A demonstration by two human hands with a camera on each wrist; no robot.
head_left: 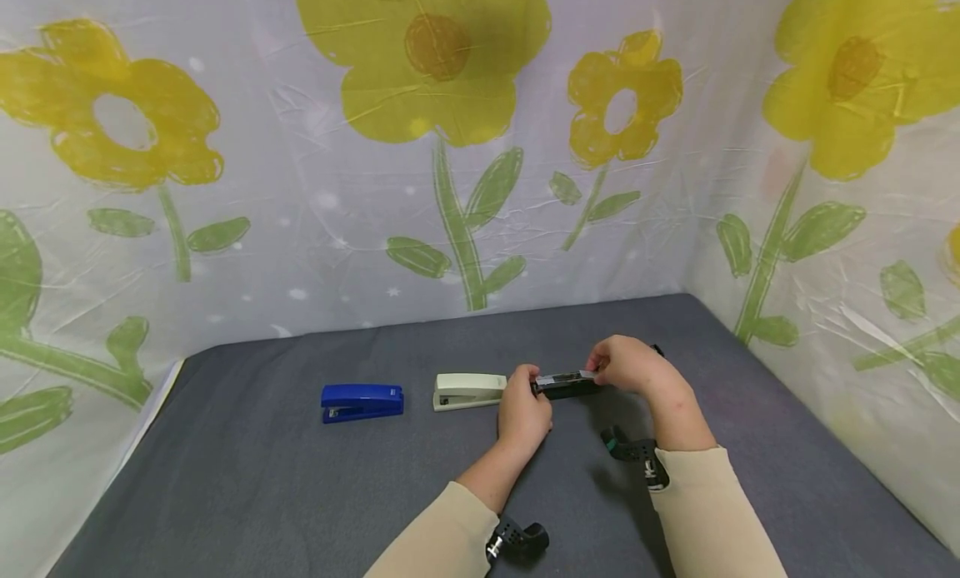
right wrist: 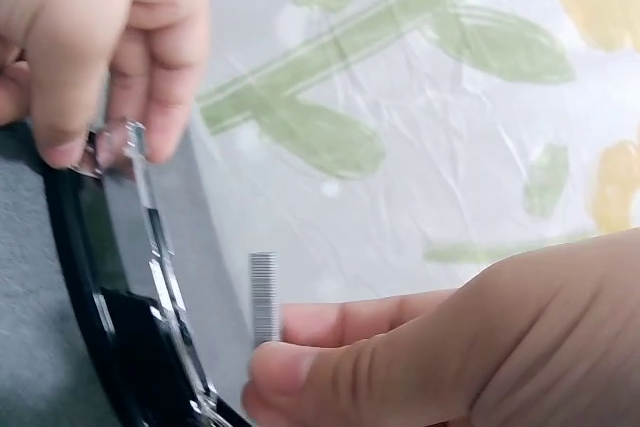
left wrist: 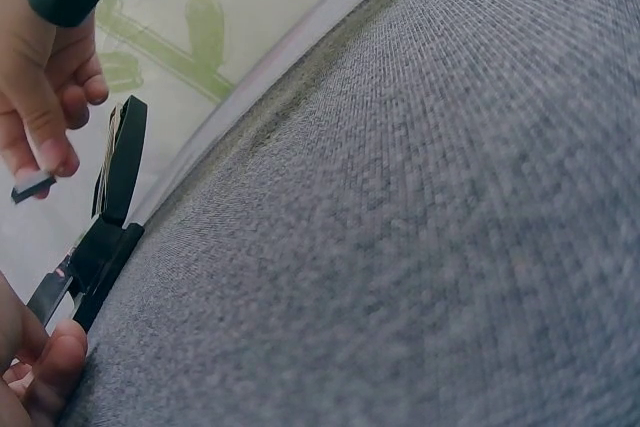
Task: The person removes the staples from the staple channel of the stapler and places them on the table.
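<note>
A black stapler (head_left: 573,389) lies on the dark cloth with its top swung open; in the left wrist view its raised top arm (left wrist: 124,162) tilts up from the hinge. My left hand (head_left: 525,410) grips the stapler's left end, and in the right wrist view the fingertips hold the end of its metal channel. Between thumb and fingers, my right hand (head_left: 637,368) pinches a short strip of staples (right wrist: 263,292). That strip is upright in the right wrist view, beside the stapler and apart from it. Part of the stapler is hidden by both hands.
A cream stapler (head_left: 468,388) stands just left of my left hand. Farther left is a blue stapler (head_left: 362,401). Both rest on the grey tablecloth (head_left: 247,470). A flower-printed curtain (head_left: 337,253) hangs behind the table and along its sides.
</note>
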